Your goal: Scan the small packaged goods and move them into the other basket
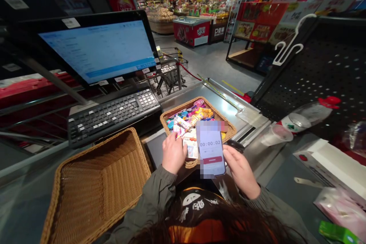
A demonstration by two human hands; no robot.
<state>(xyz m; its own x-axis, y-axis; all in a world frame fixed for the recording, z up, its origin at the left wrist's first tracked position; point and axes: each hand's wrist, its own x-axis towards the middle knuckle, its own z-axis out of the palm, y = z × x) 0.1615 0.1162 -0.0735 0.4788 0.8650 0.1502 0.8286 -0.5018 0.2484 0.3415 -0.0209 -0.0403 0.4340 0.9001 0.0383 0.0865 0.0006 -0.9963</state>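
Note:
My right hand [241, 169] holds a smartphone [211, 152] upright by its right edge. The phone's screen reads 00:00:02 above a red bar, and parts of it are blurred out. To the left of the phone, my left hand [174, 154] is closed at the near side of a shallow wicker basket [224, 116]. Its thumb and fingers pinch the left edge of a small white packet [191, 148]. Colourful small packaged items [185, 118] fill the basket behind it. The phone covers part of the basket's near right corner.
Left of me stands a deep wicker basket [100, 183], below a keyboard [114, 112] and a monitor [100, 49]. Rightward are a paper cup [277, 135], a plastic bottle [303, 118] and an open white box [334, 160]. A metal counter [197, 91] extends ahead, with a shopping cart [171, 72] beyond.

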